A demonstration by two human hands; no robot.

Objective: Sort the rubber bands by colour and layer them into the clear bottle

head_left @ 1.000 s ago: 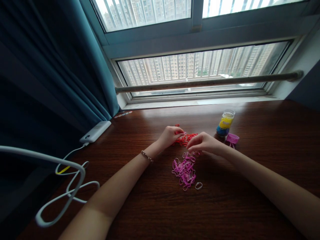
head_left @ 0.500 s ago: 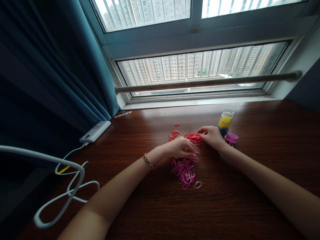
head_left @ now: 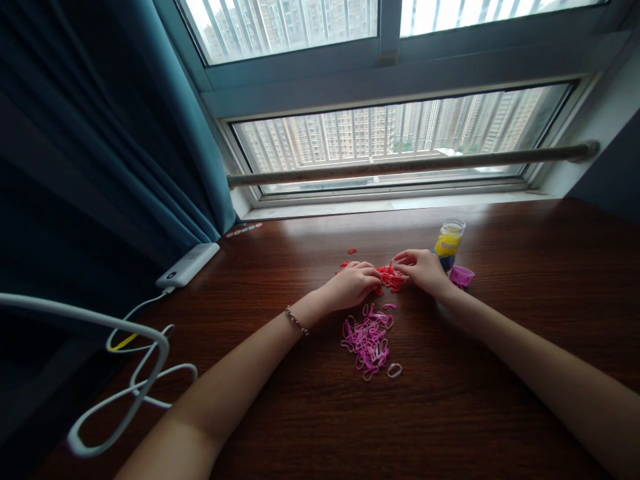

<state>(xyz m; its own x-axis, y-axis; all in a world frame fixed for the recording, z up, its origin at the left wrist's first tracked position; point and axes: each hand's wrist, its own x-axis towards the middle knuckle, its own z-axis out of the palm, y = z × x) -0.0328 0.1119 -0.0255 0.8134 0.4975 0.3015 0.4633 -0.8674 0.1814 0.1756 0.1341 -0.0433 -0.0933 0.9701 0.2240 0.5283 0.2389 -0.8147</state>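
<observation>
A loose heap of small red rubber bands (head_left: 391,279) lies on the brown wooden table. At its left edge my left hand (head_left: 353,285) rests with bent fingers drawn together, and its fingertips reach the red bands; what they grip is hidden. My right hand (head_left: 423,270) is at the heap's right side, thumb and forefinger close together on a red band that stands up from the pile. Closer to me spreads a pile of pink and purple rubber bands (head_left: 367,340). A single pale band (head_left: 395,370) lies beside it.
Behind my right hand stands a clear jar (head_left: 450,241) with yellow and blue contents, a pink lid-like ring (head_left: 461,276) beside it. A white power bank (head_left: 189,265) with a looping white cable (head_left: 163,353) lies at left, by the blue curtain (head_left: 200,167). A barred window is beyond.
My left hand has moved from above the purple pile away from me to the red heap, uncovering more purple bands. My right hand has barely shifted; a red band now rises at its fingertips.
</observation>
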